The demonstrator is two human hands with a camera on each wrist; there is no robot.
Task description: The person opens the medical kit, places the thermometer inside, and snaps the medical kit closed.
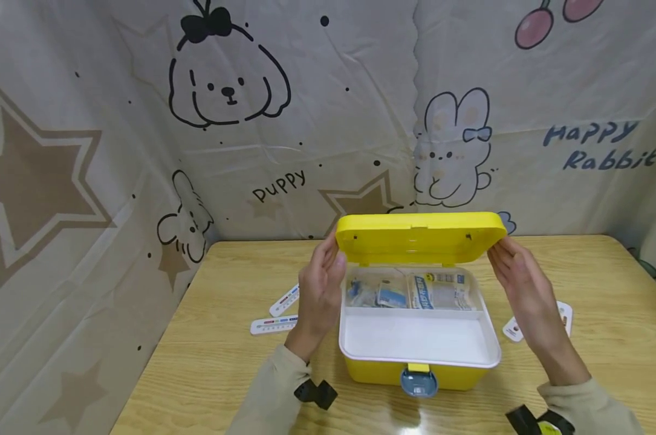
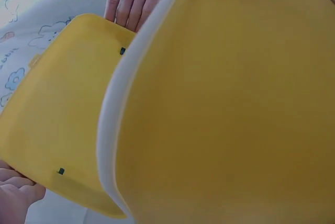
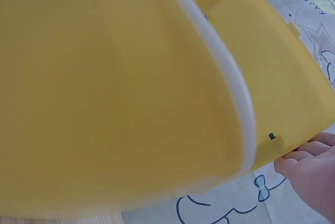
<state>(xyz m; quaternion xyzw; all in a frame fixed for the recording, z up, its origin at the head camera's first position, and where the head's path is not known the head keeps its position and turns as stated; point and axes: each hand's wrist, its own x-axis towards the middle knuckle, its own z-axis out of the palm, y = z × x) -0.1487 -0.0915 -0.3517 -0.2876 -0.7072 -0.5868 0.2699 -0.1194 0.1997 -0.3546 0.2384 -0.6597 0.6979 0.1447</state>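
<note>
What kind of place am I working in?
Probably a screened-off tabletop workspace: a wood-grain table, cartoon-printed cloth behind it, and an open yellow box on top.

Head view facing forward and down, wrist views close beside yellow box point(image 2: 225, 103), sharing lid point(image 2: 63, 114)

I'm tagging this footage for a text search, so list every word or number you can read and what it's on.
"Puppy": on the backdrop cloth.
"Happy Rabbit": same cloth, upper right in the head view.
Print on the packets in the yellow box: too small.
Marks on the white strips and the white card beside the right hand: too small.
</note>
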